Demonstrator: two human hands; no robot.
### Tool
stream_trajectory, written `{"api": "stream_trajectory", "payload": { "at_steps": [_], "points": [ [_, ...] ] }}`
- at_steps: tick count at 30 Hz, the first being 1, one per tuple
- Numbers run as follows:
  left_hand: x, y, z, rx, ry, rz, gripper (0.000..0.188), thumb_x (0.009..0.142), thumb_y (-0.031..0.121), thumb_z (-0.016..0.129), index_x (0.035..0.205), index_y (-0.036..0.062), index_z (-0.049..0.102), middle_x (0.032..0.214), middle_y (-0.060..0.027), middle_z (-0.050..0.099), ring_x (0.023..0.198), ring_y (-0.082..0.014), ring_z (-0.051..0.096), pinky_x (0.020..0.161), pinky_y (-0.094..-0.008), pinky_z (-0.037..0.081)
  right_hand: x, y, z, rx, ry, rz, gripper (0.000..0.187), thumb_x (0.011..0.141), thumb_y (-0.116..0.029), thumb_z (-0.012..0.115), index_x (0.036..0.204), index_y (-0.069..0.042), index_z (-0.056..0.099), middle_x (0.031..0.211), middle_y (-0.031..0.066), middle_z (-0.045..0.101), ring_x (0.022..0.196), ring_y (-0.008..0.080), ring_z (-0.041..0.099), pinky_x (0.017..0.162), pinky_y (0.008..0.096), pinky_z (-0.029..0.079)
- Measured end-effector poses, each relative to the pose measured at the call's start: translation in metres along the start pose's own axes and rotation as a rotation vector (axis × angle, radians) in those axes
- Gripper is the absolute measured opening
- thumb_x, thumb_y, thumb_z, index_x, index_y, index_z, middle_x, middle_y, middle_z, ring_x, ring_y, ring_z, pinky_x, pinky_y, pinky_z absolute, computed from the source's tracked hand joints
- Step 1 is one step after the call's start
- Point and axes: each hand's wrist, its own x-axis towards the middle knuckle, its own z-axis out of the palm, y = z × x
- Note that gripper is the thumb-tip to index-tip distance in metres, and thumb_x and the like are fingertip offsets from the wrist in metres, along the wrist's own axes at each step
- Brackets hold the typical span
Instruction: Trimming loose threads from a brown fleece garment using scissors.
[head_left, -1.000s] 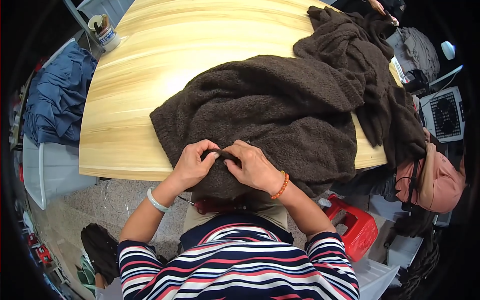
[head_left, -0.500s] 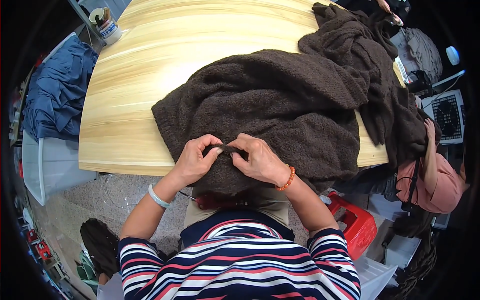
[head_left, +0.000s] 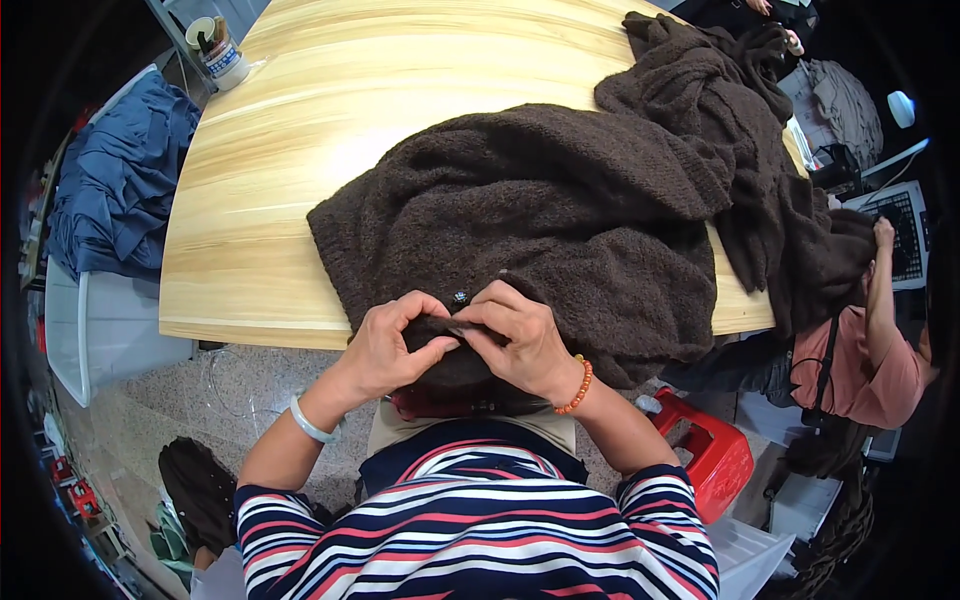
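A fold of the dark brown knit garment (head_left: 560,215) is pinched between thumb and fingers by both the left hand (head_left: 392,342) and the right hand (head_left: 515,338); the fingertips of the two almost meet, with only a short stretch of knit between them. Whether anything small is gripped inside the fold cannot be told. Just beyond the fold, roughly midway between the hands, a small shiny ornament (head_left: 460,297) is seen against the knit. The gripped part belongs to the garment's near side, which is drawn over the table's near edge toward the lap, while the bulk is spread on the table beyond the hands, farther to the right than to the left. Its long axis is laid left to right, roughly along that edge, so that the bulk is nearer to the right hand and the free left corner to the left. At its right end the garment is met by a second brown heap (head_left: 705,110); whether the two are joined cannot be told. Bare wood of the table (head_left: 270,200) is exposed to the left, with a container of tools (head_left: 226,70) set at the far left corner. Beyond the table's left side, blue cloth (head_left: 120,190) is piled over a white bin (head_left: 130,325); at lower right, a red stool (head_left: 730,465) is placed near a co-worker in pink (head_left: 850,375).
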Motion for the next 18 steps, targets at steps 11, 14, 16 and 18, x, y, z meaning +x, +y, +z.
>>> {"api": "stream_trajectory", "payload": {
  "at_steps": [11,14,16,18],
  "points": [
    [-0.005,-0.009,0.01,-0.034,0.01,0.1,0.018,0.079,-0.001,0.065,0.097,-0.0002,0.07,0.088,-0.0071,0.072,0.081,-0.0131,0.066,0.074,-0.0266,0.051,-0.016,-0.008,0.0,0.142,0.01,0.096,0.022,0.078,0.004,0.069,0.099,-0.001,0.066,0.09,0.0062,0.061,0.065,0.0104,0.057,0.054,0.0222,0.045],
    [-0.009,-0.014,0.01,-0.277,0.007,-0.028,0.015,0.083,0.001,0.065,0.096,-0.0008,0.07,0.086,-0.0039,0.07,0.081,-0.0086,0.063,0.074,-0.0242,0.05,-0.014,-0.01,0.001,0.177,0.041,0.126,0.017,0.08,0.003,0.067,0.097,-0.001,0.066,0.084,0.0056,0.06,0.064,0.0088,0.056,0.053,0.0218,0.043],
    [-0.008,-0.012,0.009,-0.27,0.024,-0.038,0.013,0.084,0.002,0.065,0.096,-0.0007,0.069,0.085,-0.0021,0.069,0.08,-0.0069,0.061,0.073,-0.0234,0.049,-0.011,-0.012,-0.001,0.209,0.027,0.19,0.014,0.082,0.001,0.067,0.096,0.0,0.066,0.083,0.0041,0.061,0.063,0.007,0.055,0.053,0.0215,0.042],
    [-0.01,-0.013,0.009,-0.265,0.046,-0.06,0.01,0.086,0.003,0.065,0.095,-0.0007,0.068,0.084,-0.0004,0.068,0.08,-0.0052,0.059,0.073,-0.0226,0.049,-0.009,-0.013,-0.002,0.25,0.005,0.26,0.012,0.084,0.0,0.067,0.096,0.0,0.066,0.082,0.0027,0.061,0.063,0.0052,0.054,0.053,0.0212,0.042]
  ]
}}
